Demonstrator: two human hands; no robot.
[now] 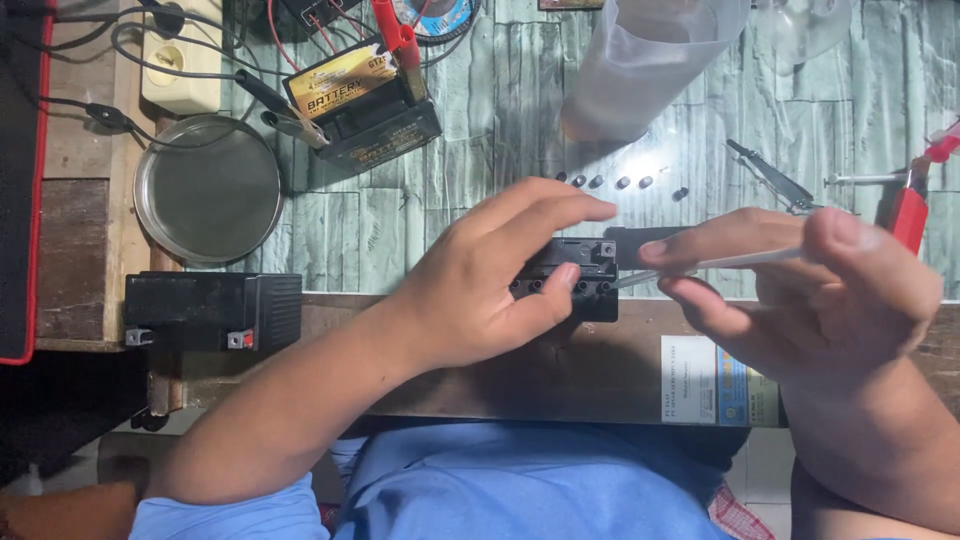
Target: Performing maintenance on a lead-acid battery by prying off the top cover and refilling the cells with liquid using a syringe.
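My left hand [490,275] grips a small black battery [590,285] at the table's near edge, thumb on its front face beside a row of round cell holes. My right hand [800,285] pinches a thin clear syringe-like tool [700,265], whose tip touches the battery's right end by the holes. Several small black caps [610,182] lie in a row on the table just beyond the battery.
Another black battery [212,312] stands at the left edge, a round glass dish [208,190] behind it. A third battery [365,105] with clip leads sits at the back, beside a white power strip [182,55]. A frosted plastic jug [650,60], tweezers [770,178] and a red tool [908,215] lie to the right.
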